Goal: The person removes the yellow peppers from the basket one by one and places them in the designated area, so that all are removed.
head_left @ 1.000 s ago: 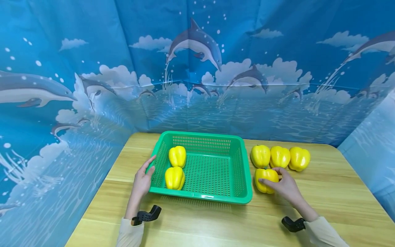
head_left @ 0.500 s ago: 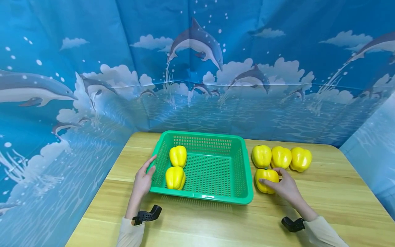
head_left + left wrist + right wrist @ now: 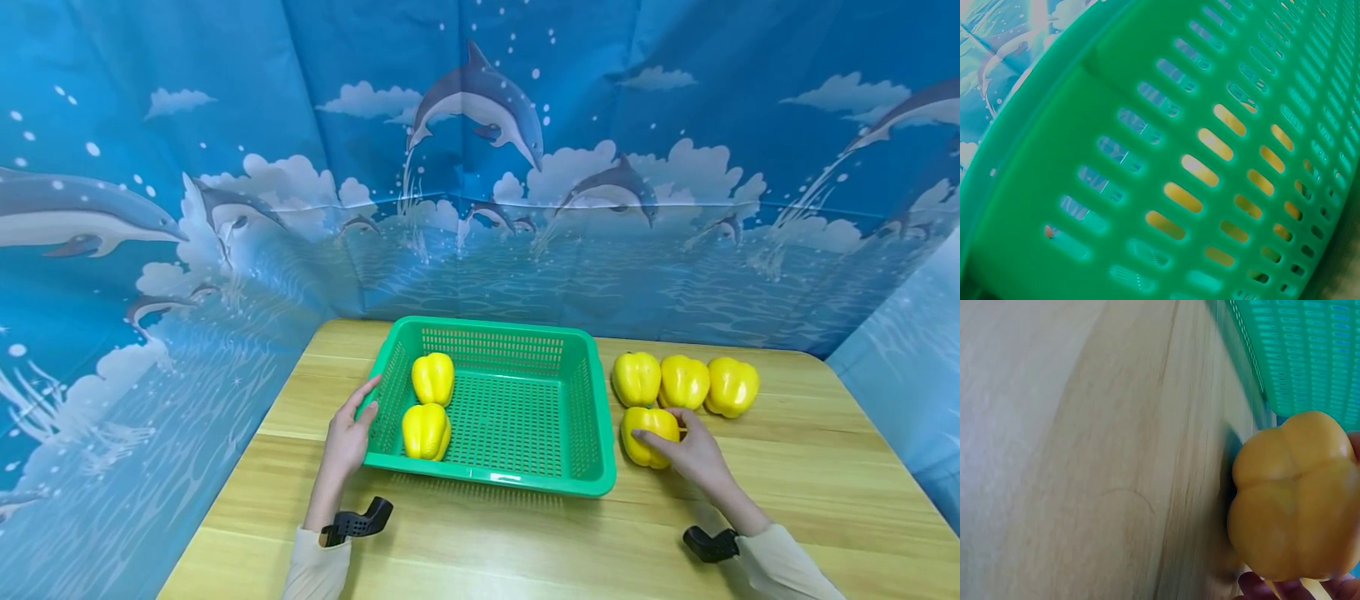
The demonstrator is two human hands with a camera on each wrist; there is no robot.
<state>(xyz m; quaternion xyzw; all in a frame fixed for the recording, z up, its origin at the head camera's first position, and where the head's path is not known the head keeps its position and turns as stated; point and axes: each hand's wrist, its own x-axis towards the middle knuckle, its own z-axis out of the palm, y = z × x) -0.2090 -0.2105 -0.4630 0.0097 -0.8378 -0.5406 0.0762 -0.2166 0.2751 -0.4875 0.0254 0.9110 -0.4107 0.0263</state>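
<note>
My right hand [image 3: 699, 451] grips a yellow bell pepper [image 3: 643, 435], thumb on its near side and fingers at its far side. In the right wrist view the lobed end of this pepper [image 3: 1297, 494] faces the camera, with fingertips [image 3: 1291, 589] at the lower edge. Whether it touches the table is unclear. A green perforated basket [image 3: 495, 477] stands to its left, holding two yellow bell peppers [image 3: 432, 379] along its left side. My left hand [image 3: 347, 437] rests against the basket's left side, fingers fairly straight. The left wrist view shows mostly slotted basket wall [image 3: 1035, 162].
Three more yellow bell peppers [image 3: 683, 382] stand in a row behind the gripped one, right of the basket. All are on a wooden table [image 3: 480, 550]. A blue curtain [image 3: 480, 267] printed with dolphins hangs behind and beside the table.
The gripped pepper has shifted up very slightly in my right hand, and its stem shows less. The left hand and the basket have stayed put.
</note>
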